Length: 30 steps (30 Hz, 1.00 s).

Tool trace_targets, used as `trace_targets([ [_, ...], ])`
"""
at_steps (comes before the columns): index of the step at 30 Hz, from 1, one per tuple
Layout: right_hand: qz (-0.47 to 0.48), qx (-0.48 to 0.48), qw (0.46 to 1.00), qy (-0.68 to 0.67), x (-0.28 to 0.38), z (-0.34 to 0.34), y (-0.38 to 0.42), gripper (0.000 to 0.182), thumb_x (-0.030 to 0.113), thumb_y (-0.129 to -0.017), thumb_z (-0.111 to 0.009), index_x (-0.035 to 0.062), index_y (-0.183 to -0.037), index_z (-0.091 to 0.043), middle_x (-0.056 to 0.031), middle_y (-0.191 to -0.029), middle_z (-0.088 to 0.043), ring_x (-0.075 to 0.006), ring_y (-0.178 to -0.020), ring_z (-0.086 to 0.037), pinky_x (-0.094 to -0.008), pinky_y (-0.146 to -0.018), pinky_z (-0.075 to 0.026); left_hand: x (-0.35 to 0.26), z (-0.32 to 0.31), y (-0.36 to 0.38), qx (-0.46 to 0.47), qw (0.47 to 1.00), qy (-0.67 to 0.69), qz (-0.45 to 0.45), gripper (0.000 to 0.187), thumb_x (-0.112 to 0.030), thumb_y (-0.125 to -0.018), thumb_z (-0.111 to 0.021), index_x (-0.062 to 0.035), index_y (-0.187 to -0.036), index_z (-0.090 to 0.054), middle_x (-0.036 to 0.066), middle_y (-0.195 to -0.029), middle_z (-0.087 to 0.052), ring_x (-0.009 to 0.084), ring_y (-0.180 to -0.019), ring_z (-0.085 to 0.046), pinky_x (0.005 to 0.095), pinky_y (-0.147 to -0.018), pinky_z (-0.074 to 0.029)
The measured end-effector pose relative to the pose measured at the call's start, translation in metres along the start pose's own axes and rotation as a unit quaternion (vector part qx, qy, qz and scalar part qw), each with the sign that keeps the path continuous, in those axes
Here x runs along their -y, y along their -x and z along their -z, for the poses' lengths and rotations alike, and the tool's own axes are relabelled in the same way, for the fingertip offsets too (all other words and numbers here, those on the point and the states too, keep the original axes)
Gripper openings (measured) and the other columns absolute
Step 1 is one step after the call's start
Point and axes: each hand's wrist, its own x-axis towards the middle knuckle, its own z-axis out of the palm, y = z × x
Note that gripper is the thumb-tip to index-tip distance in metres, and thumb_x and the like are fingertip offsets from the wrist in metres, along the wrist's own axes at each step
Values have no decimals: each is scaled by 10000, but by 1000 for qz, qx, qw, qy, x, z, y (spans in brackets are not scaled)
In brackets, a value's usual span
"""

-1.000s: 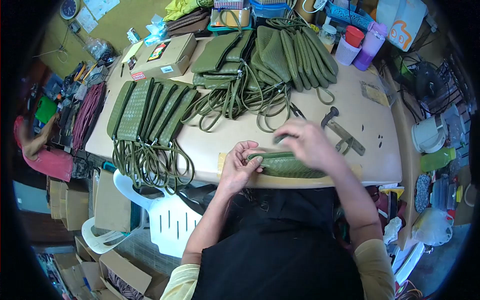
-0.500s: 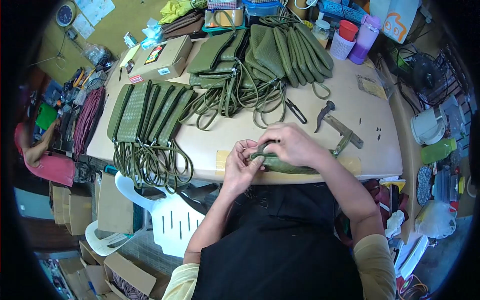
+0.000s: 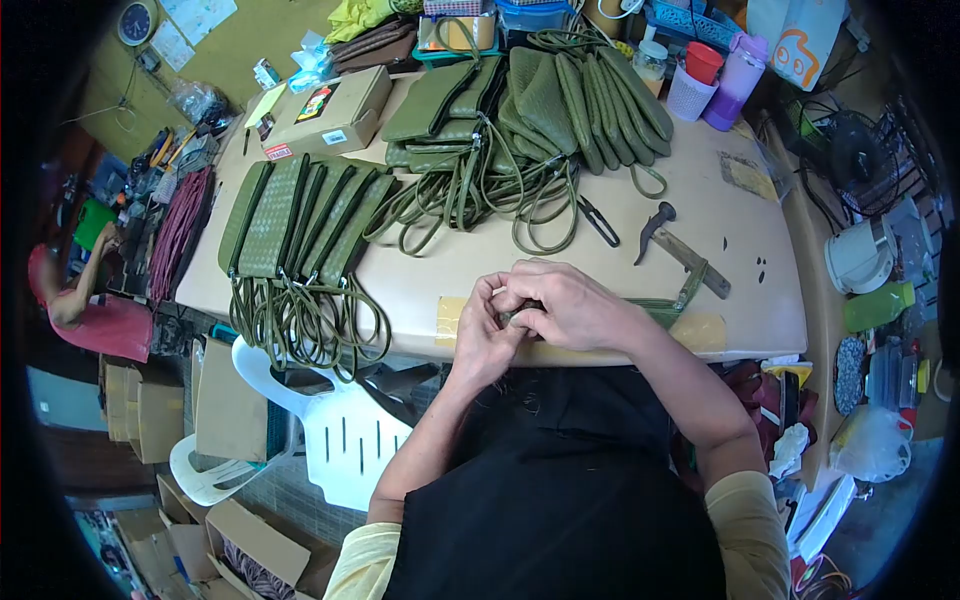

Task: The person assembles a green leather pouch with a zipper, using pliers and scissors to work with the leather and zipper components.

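At the table's front edge my left hand (image 3: 487, 332) and my right hand (image 3: 572, 305) meet, fingers pressed together around part of a green woven pouch. Most of what they pinch is covered by the fingers. The pouch (image 3: 655, 308) shows to the right of my right wrist, its strap end lying by the hammer's handle. Beyond my hands lie a hammer (image 3: 655, 228) and black-handled snips (image 3: 599, 221). Green pouches with looped straps (image 3: 310, 215) are at the left, and more green pouches (image 3: 590, 110) are piled at the back.
A cardboard box (image 3: 330, 118) stands at the back left of the table (image 3: 430, 285). Cups and a purple bottle (image 3: 738, 80) stand at the back right. A white chair (image 3: 350, 440) is below the front left edge. Another person (image 3: 105, 325) works at far left.
My hands have drawn closer together, with my right fingers now over the left fingertips. Less of the pouch shows under my right hand. The camera view has shifted slightly.
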Motion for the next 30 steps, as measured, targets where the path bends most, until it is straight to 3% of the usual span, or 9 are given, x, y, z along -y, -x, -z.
trace_targets([
  [5, -71, 76, 995, 9, -21, 29, 14, 143, 1, -744, -670, -28, -837, -565, -154, -816, -549, -317, -771, -572, -388, -689, -442, 2, 2, 5, 10, 996, 69, 61, 394, 47, -893, -590, -7, -1218, -374, 110, -1006, -628, 123, -856, -618, 227, -729, -519],
  [7, -28, -6, 996, 79, -9, 32, 15, 148, -12, -741, -672, -34, -830, -556, -155, -796, -554, -320, -766, -576, -385, -693, -444, 2, -1, 5, 15, 996, 69, 60, 394, 44, -894, -591, -12, -1217, -373, 110, -995, -633, 124, -849, -619, 228, -729, -520],
  [11, -23, 40, 999, -20, -11, 19, 10, 160, 6, -741, -661, -31, -827, -531, -176, -778, -566, -340, -771, -577, -416, -698, -446, 11, 2, 4, 9, 996, 78, 47, 357, 42, -899, -588, -19, -1186, -384, 111, -989, -642, 125, -838, -618, 237, -723, -528],
  [17, -130, 22, 990, 59, -26, 70, 31, 117, -32, -731, -643, -27, -804, -552, -135, -801, -575, -279, -781, -594, -358, -700, -460, 9, 10, 8, 1, 996, 72, 51, 326, 38, -898, -592, -26, -1153, -399, 106, -996, -643, 129, -864, -618, 251, -732, -540],
  [19, -108, 7, 994, 19, -12, 47, 22, 121, -26, -724, -647, -19, -803, -556, -125, -811, -581, -267, -776, -591, -349, -702, -459, 8, 6, 6, 0, 996, 72, 58, 326, 38, -897, -592, -28, -1152, -401, 106, -994, -642, 129, -863, -617, 252, -734, -542],
  [21, 38, 33, 998, -35, -12, 16, 11, 120, -13, -729, -650, -12, -811, -563, -117, -827, -583, -264, -787, -587, -348, -715, -459, 3, 0, 2, -13, 996, 84, 33, 309, 91, -891, -551, -10, -1130, -384, 120, -974, -628, 122, -815, -611, 244, -726, -534],
  [25, -117, 86, 989, -13, -35, 44, 32, 104, 1, -752, -645, -21, -813, -565, -114, -817, -576, -260, -820, -582, -348, -746, -456, 8, 7, 8, -12, 995, 82, 53, 291, 91, -894, -548, -17, -1115, -392, 109, -959, -624, 122, -802, -612, 236, -723, -535],
  [28, -76, 52, 987, 133, -39, 75, 48, 105, 3, -757, -646, -30, -821, -570, -117, -813, -582, -242, -814, -591, -348, -734, -459, -1, 11, 10, -18, 994, 84, 72, 283, 82, -899, -551, -22, -1109, -393, 109, -970, -622, 114, -779, -610, 227, -716, -537],
  [30, -214, -23, 975, 59, -10, 93, 45, 110, 3, -749, -648, -31, -831, -582, -120, -813, -586, -249, -799, -594, -351, -725, -466, 4, 12, 8, -12, 996, 68, 58, 283, 80, -899, -555, -22, -1109, -395, 109, -967, -624, 113, -779, -610, 226, -717, -536],
])
